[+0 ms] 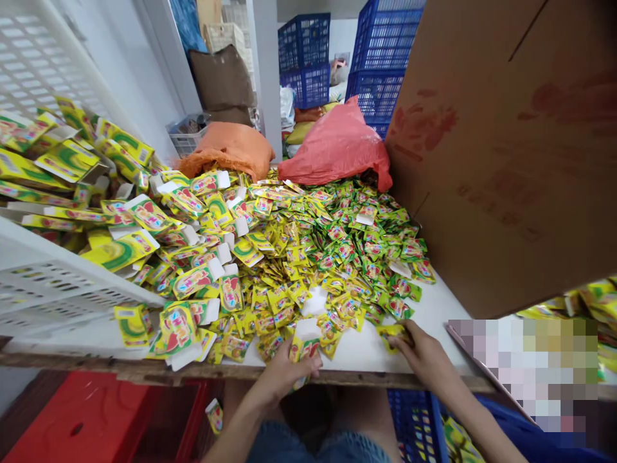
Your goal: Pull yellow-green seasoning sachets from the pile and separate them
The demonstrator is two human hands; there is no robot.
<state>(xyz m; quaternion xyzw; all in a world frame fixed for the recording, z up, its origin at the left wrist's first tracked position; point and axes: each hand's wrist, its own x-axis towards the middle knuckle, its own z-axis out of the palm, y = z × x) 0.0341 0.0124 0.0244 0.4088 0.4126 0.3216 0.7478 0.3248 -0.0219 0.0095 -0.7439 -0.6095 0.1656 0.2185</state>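
Observation:
Near the table's front edge my left hand grips a small yellow-and-green carton, its white flap standing up. To the right, my right hand pinches a yellow sachet just above the white tabletop. Ahead of both hands spreads a heap of small packets, with yellow sachets in the middle and green sachets farther right. Many more cartons lie at the left, several with white flaps open. Whether anything is inside the held carton is hidden.
A white plastic crate tips cartons onto the table at left. A tall cardboard box walls the right side. Orange and red sacks lie behind the heap. Below are a red stool and a blue basket.

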